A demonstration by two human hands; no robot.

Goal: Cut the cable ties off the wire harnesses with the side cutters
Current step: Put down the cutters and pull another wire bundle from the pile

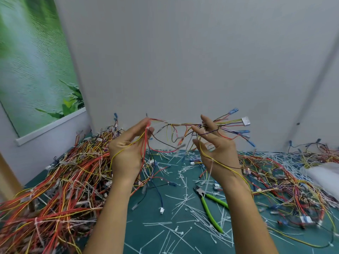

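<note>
Harness [183,124] pinched by left hand [126,149] and right hand [220,149] above green mat [146,217], grey wall [183,52] behind.

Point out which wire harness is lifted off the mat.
The harness stretched between the left hand and right hand, up before the wall; the other harnesses lie heaped on the green mat.

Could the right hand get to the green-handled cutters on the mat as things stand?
Probably not straight away. The right hand holds the harness, with wires looped over its fingers. The cutters lie in plain sight on the mat below that forearm, so the way looks free once it lets go.
</note>
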